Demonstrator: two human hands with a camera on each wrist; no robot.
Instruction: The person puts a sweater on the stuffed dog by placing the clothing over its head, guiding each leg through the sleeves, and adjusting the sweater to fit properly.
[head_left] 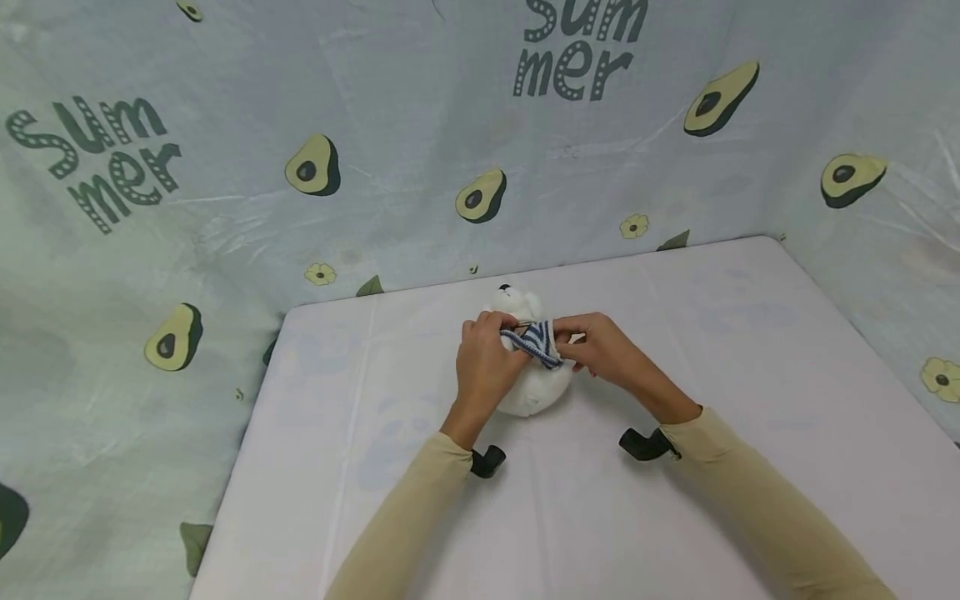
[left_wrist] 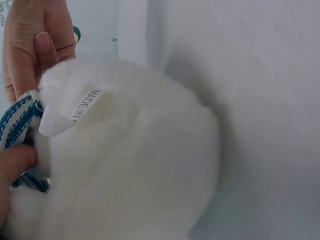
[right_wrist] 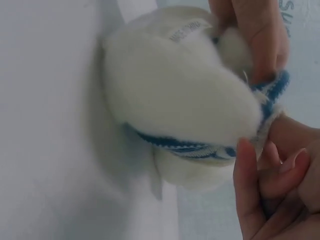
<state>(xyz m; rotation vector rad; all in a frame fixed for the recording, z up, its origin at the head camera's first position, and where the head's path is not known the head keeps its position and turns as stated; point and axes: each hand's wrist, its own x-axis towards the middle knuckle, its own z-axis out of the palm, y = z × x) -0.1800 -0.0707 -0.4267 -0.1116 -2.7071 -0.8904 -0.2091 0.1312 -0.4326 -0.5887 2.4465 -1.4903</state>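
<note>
A white plush bear point(head_left: 534, 392) with a dark nose lies on the table, its head toward the far edge. Around its upper body is a blue-and-white striped knitted garment point(head_left: 542, 343), bunched up. My left hand point(head_left: 486, 354) pinches the garment's left edge between thumb and fingers. On the other side, my right hand point(head_left: 597, 344) pinches its right edge. In the left wrist view a white label point(left_wrist: 82, 107) sticks out of the plush fur. The right wrist view shows the striped band point(right_wrist: 185, 147) wrapped across the toy; part of it is hidden behind my fingers.
The toy lies on a white-covered table point(head_left: 420, 500). Behind it hangs a pale cloth point(head_left: 405, 100) printed with avocados and lettering, which also covers both sides. Black wrist-worn pieces point(head_left: 643, 445) show below the sleeves.
</note>
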